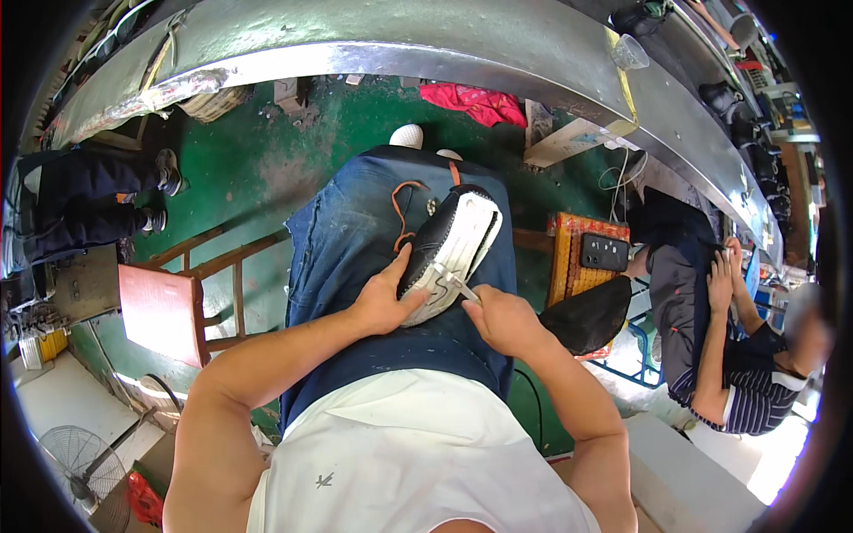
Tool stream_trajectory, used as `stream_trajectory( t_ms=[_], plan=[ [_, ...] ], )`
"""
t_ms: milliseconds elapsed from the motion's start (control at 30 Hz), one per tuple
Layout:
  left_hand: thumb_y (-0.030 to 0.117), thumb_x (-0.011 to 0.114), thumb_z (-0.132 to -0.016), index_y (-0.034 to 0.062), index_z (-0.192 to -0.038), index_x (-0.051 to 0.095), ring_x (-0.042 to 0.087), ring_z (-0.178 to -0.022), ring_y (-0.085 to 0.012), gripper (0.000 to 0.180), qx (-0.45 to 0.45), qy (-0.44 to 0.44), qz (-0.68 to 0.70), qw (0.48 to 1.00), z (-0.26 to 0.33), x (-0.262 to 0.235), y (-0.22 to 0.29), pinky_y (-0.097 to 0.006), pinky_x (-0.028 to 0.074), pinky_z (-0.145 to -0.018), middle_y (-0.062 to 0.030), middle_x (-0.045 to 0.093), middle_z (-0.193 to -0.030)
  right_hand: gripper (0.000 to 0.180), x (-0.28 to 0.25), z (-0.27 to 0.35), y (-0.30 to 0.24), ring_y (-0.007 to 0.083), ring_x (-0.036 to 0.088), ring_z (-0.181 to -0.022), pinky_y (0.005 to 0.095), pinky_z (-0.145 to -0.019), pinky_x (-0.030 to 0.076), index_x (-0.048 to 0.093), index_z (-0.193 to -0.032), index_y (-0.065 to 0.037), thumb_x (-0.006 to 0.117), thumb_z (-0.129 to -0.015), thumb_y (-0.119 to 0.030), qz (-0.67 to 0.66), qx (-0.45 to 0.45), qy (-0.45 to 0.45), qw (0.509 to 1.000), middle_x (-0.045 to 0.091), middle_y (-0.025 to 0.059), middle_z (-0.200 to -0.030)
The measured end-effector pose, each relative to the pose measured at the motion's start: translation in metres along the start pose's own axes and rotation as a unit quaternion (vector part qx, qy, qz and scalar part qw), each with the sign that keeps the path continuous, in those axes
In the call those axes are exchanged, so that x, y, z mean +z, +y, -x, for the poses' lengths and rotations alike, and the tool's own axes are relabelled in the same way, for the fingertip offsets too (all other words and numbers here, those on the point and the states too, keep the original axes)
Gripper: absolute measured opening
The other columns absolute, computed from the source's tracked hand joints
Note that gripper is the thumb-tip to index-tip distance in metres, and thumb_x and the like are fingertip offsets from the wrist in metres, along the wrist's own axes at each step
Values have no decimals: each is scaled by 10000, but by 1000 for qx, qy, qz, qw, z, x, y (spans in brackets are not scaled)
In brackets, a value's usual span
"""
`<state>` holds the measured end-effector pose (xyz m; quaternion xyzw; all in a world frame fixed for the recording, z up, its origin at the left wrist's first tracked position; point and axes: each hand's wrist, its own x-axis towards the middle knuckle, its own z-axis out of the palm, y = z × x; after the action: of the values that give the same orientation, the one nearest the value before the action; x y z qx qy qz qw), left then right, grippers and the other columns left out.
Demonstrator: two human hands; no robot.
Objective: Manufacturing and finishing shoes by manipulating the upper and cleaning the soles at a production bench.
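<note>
A black shoe upper [433, 233] with a pale, whitish underside facing up lies tilted across my lap, on a worn blue denim apron [330, 238]. My left hand [386, 295] wraps round the near left side of the shoe and holds it. In my right hand [504, 318], closed round its near end, is a slim tool [457, 282] with a light, short head. That head touches or nearly touches the shoe's pale underside; its exact kind is too small to tell. An orange cord [402, 210] lies on the apron beside the shoe.
A long metal-edged bench [355, 60] curves across the front. To my left stands a wooden stool [162, 313]; to my right, a phone [604, 252] lies on a patterned seat. A co-worker [746, 355] sits at the far right, another person's legs [98, 195] at left.
</note>
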<state>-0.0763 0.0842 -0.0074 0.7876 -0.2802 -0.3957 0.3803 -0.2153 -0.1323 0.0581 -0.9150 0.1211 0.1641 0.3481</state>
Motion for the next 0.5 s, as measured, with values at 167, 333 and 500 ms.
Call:
stream_trajectory(
  t_ms=[167, 333, 500],
  plan=[
    [234, 778, -819, 48, -1628, 45, 607, -1205, -463, 1107, -75, -133, -36, 988, 3, -33, 42, -406, 455, -1066, -356, 602, -1279, 377, 7, 24, 27, 309, 702, -773, 399, -724, 550, 591, -1096, 29, 489, -1072, -333, -222, 52, 8, 974, 694, 166, -902],
    [71, 810, -783, 31, -1470, 327, 673, -1142, -337, 841, 151, 35, -19, 988, 20, -90, 85, -391, 543, -962, -258, 664, -1228, 433, 29, 51, 48, 165, 672, -761, 311, -696, 535, 582, -1169, 41, 460, -1088, -367, -387, 89, 116, 911, 679, 90, -918],
    [100, 824, -841, -17, -1302, 521, 673, -1009, -170, 564, 246, 21, 275, 929, -31, -96, 127, -340, 563, -850, -175, 687, -1160, 293, 27, 57, 37, 123, 627, -838, 275, -754, 510, 568, -1224, 30, 570, -1032, -191, -480, 97, 92, 867, 649, 53, -928]
  ],
)
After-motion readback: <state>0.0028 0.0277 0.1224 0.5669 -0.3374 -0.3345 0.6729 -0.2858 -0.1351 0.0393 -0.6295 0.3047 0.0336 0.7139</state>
